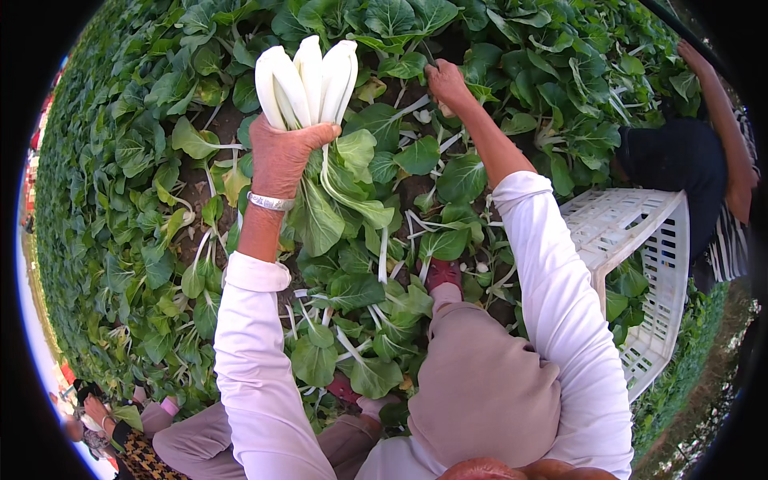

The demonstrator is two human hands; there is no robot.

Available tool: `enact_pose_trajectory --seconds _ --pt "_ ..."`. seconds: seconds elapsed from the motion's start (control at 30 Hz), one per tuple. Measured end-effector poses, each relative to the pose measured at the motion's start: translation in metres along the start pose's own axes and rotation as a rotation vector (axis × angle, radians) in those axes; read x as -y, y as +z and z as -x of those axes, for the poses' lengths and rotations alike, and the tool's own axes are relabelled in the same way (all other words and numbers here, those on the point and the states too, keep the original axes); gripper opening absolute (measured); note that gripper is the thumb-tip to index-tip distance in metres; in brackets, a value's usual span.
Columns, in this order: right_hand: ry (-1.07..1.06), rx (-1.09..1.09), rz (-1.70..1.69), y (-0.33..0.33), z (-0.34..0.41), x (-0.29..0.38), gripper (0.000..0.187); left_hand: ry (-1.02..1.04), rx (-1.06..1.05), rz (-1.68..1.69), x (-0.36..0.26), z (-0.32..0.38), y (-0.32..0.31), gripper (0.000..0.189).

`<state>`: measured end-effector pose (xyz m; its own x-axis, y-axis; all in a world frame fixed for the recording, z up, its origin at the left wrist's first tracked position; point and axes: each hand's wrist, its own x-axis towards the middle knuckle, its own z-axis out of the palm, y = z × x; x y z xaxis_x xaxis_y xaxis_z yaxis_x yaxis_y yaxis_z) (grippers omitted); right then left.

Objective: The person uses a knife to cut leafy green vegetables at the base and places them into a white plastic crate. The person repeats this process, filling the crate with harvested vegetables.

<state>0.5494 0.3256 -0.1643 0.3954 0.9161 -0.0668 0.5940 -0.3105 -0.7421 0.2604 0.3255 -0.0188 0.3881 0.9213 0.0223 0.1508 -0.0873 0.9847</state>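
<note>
Several white-stemmed bok choy heads (309, 84) are bunched in my left hand (288, 147), stems pointing up and green leaves hanging below the fist. My right hand (447, 87) is closed around a knife (428, 53), whose dark narrow blade points in among the leaves at the top of the view; its tip is hidden. Growing bok choy plants (390, 18) stand just beyond both hands. Cut leaves and stalks (375, 354) lie scattered on the soil between my arms and around my red shoes (444, 276).
To my right, a white plastic crate (633, 222) stands tilted, with green leaves visible inside. A co-worker in dark clothing (675, 174) is beyond it. Another person's hand (96, 409) and patterned sleeve show at lower left. Dense leafy rows (108, 198) cover the left side.
</note>
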Motion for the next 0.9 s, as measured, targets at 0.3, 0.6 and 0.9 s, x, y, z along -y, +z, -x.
enact_pose_trajectory --seconds 0.3,0.6,0.9 --pt "-0.336 -0.015 0.477 0.048 0.030 0.023 0.016 -0.048 0.191 -0.021 0.045 -0.110 0.022 0.051" --pt "0.003 -0.057 0.165 0.038 0.022 -0.006 0.029 -0.122 0.082 -0.393 0.127 -0.102 0.005 0.059" --pt "0.019 -0.005 0.083 0.066 0.000 -0.035 0.030 -0.079 -0.027 -0.501 0.121 -0.080 0.015 0.052"
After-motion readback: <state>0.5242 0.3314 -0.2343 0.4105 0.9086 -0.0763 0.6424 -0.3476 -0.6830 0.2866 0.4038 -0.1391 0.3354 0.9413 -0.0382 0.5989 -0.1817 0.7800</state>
